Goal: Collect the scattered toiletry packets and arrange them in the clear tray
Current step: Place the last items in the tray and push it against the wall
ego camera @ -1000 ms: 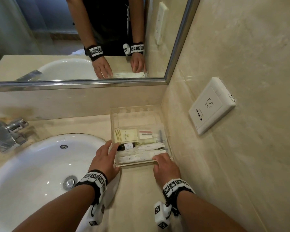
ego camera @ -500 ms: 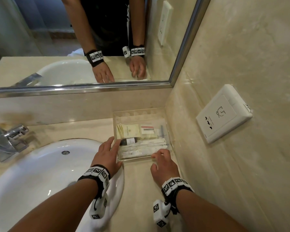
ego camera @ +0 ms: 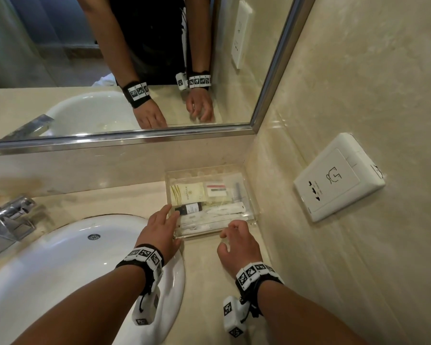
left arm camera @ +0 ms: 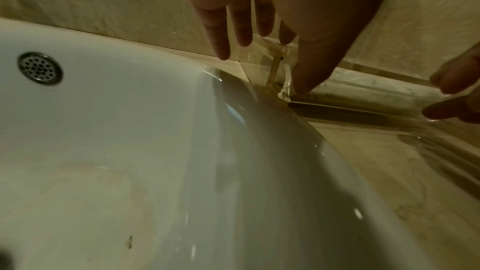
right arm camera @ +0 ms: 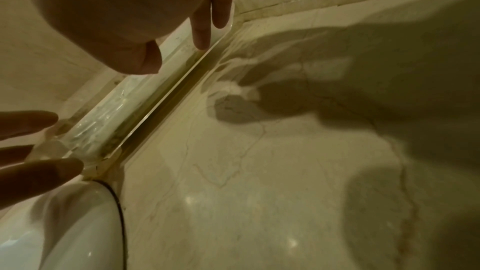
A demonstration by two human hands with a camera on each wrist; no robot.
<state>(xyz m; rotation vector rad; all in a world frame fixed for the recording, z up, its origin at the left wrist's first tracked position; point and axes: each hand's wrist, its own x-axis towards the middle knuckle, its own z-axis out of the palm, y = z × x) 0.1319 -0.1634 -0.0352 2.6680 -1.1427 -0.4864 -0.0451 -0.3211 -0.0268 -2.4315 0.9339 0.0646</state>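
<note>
The clear tray (ego camera: 253,204) stands on the counter in the corner by the back and side walls. Inside lie a cream packet (ego camera: 186,194), a white packet with a red stripe (ego camera: 215,190), a small dark bottle (ego camera: 189,208) and long white packets (ego camera: 209,219). My left hand (ego camera: 162,224) rests with straight fingers against the tray's left wall (left arm camera: 262,65). My right hand (ego camera: 234,241) hovers just in front of the tray's front right corner, fingers loosely bent, holding nothing. In the right wrist view its fingers (right arm camera: 202,28) point at the tray's front wall (right arm camera: 111,114).
A white sink (ego camera: 60,270) lies at the left, its rim under my left wrist, with a chrome faucet (ego camera: 8,220) behind it. A wall socket (ego camera: 339,178) sits on the right wall. A mirror (ego camera: 110,58) hangs above the back ledge. Beige counter (ego camera: 204,282) lies in front of the tray.
The tray has slid back toward the wall corner under both hands. My right hand has drawn back off the tray's front edge; my left hand stays at its side.
</note>
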